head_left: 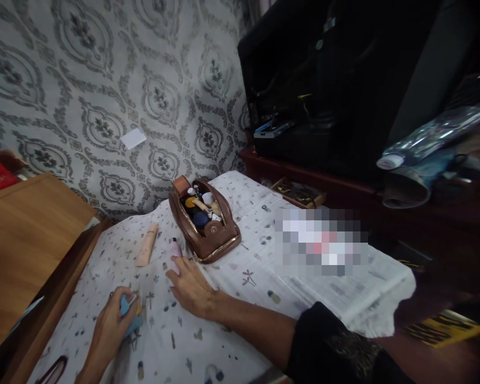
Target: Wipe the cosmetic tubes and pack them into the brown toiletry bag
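Observation:
A brown leather pouch (208, 234) lies unzipped on a white printed cloth (232, 320), with several small cosmetics inside it. My right hand (190, 288) rests on the cloth just in front of the pouch, and its fingertips touch a small pink bottle (175, 249). A peach tube (147, 245) lies to the left of that bottle. My left hand (112, 325) is closed round a small blue item (126, 314) near the cloth's front left.
A wooden surface (28, 240) borders the cloth on the left. Patterned wallpaper (104, 96) stands behind. A dark cabinet (344, 80) and a dark wooden ledge (304, 176) with clutter fill the right. A blurred patch lies on newspaper (380, 288) at the cloth's right end.

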`<state>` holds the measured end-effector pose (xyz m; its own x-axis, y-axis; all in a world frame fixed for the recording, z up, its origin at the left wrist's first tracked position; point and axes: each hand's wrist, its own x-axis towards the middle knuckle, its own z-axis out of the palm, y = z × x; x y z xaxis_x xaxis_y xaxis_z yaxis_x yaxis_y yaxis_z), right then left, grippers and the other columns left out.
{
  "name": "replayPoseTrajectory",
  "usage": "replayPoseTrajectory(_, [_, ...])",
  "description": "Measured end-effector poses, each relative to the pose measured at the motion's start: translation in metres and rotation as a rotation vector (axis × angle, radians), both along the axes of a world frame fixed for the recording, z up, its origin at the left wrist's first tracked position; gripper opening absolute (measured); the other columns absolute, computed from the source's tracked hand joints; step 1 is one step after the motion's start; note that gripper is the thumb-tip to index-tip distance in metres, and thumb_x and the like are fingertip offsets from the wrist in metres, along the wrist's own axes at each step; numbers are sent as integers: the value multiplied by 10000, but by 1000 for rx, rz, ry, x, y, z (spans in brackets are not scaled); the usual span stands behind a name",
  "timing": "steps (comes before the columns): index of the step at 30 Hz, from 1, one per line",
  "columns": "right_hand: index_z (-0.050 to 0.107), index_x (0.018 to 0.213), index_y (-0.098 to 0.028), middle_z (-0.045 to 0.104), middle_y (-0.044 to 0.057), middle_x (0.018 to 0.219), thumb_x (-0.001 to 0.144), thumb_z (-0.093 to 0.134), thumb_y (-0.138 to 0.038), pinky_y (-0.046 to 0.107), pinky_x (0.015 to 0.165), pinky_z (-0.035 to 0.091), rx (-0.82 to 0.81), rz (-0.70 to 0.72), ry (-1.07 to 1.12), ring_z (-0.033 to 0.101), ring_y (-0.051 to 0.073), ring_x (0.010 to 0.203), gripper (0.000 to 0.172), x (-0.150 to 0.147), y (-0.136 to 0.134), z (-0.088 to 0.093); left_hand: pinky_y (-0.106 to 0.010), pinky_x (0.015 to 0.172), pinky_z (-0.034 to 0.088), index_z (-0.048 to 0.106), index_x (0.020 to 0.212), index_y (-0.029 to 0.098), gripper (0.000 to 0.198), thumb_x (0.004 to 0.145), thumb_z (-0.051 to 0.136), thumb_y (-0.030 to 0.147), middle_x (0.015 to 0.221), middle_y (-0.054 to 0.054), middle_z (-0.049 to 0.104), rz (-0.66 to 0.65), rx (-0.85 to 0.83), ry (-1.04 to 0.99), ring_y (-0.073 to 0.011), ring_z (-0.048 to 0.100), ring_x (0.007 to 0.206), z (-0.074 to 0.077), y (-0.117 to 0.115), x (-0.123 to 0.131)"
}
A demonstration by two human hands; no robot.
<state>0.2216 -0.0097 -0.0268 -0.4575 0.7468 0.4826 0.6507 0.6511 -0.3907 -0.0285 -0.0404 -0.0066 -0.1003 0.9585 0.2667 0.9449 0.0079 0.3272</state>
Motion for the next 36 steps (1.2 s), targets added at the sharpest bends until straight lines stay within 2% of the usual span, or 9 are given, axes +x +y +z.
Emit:
replayPoseTrajectory(2, [634,1108,-142,558,163,1305,937,579,-238,433,954,502,32,30,23,533,295,1179,203,1,-1,0,-320,624,507,535,886,259,375,808,530,626,748,14,633,-25,33,9,-214,619,657,-1,-4,12])
replayPoseTrajectory(5, [629,1101,-130,591,148,1251,940,590,-267,407,987,484,57,106,39,533,274,1165,215,0,1,-3,-342,771,533,571,936,250,345,878,497,582,938,-30,684,-137,103,-14,-242,673,888,1,-9,32])
replayPoseTrajectory(7, [619,1118,-125,619,132,1194,918,633,-303,393,1001,474,54,169,24,541,262,1138,268,-2,3,-6,-334,790,534,597,950,247,348,914,464,567,949,-34,697,-196,119,-49,-235,681,901,3,-11,44])
replayPoseTrajectory(10, [600,1156,-117,646,124,1134,883,687,-367,389,962,489,47,239,7,553,265,1081,380,-4,5,-9,-322,716,535,616,930,241,363,921,460,569,873,-32,700,-190,164,-76,-225,677,799,4,-11,51])
replayPoseTrajectory(15, [609,1133,-89,688,141,1039,870,699,-443,384,901,506,66,352,-60,592,268,974,450,-6,4,-10,-400,854,539,639,1010,236,360,925,456,534,1028,-77,701,-261,109,-22,-273,679,974,-11,-13,53])
replayPoseTrajectory(20, [610,1099,-101,708,142,997,855,701,-507,381,837,522,20,383,-69,626,279,941,482,-13,5,-17,-422,859,531,615,1022,247,325,942,440,509,1014,-77,686,-242,64,-58,-278,668,969,-21,-21,61])
replayPoseTrajectory(26, [512,1268,-126,716,130,1038,822,715,-549,354,680,528,-116,369,28,647,313,975,647,-18,5,-22,-441,872,537,612,1090,220,418,922,435,560,1058,-105,721,-160,103,-178,-299,681,989,-25,-18,68])
replayPoseTrajectory(31, [531,1248,-127,712,126,997,787,738,-577,354,696,526,-206,349,56,676,311,913,677,-14,6,-15,-405,828,554,626,1075,219,465,892,450,608,1035,-97,741,-108,138,-221,-296,699,967,-22,-12,70])
replayPoseTrajectory(36, [554,1229,-133,715,102,985,759,769,-553,308,678,493,-362,374,77,695,280,881,666,-1,7,-4,-361,805,541,649,1033,221,483,831,532,644,987,-77,736,-98,180,-308,-283,691,950,-14,-2,76])
